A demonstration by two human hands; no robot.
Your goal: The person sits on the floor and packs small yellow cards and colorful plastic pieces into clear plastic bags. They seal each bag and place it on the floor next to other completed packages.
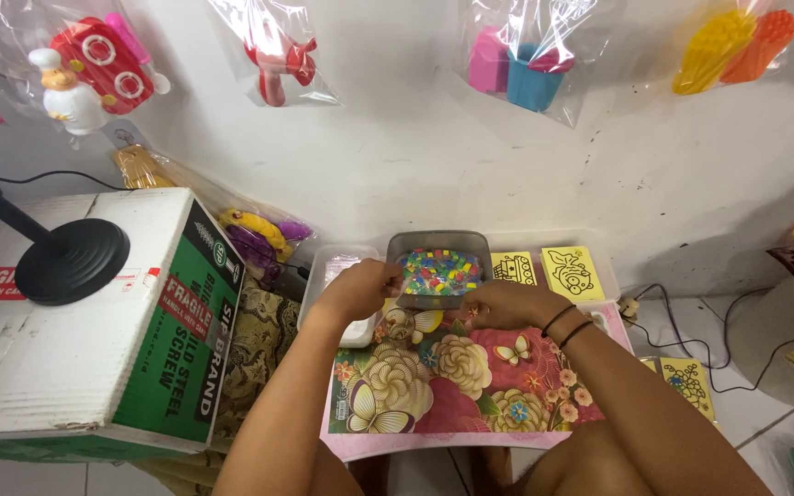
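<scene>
Against white wall, floral board

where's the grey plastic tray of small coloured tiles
In the head view, the grey plastic tray of small coloured tiles sits centre, against the white wall, just beyond both hands.

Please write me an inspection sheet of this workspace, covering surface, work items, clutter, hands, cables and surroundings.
Surface: floral mat on a low board.
Job's things: grey tray of small coloured tiles; yellow picture cards in a clear tray behind.
Clutter: cardboard box with a black stand base on top; another yellow card on the floor.
Grippers: left hand and right hand at the grey tray's near edge; grip unclear.
Cables: black cables along the floor, right.
Surroundings: bagged plastic toys on a white wall.
</scene>
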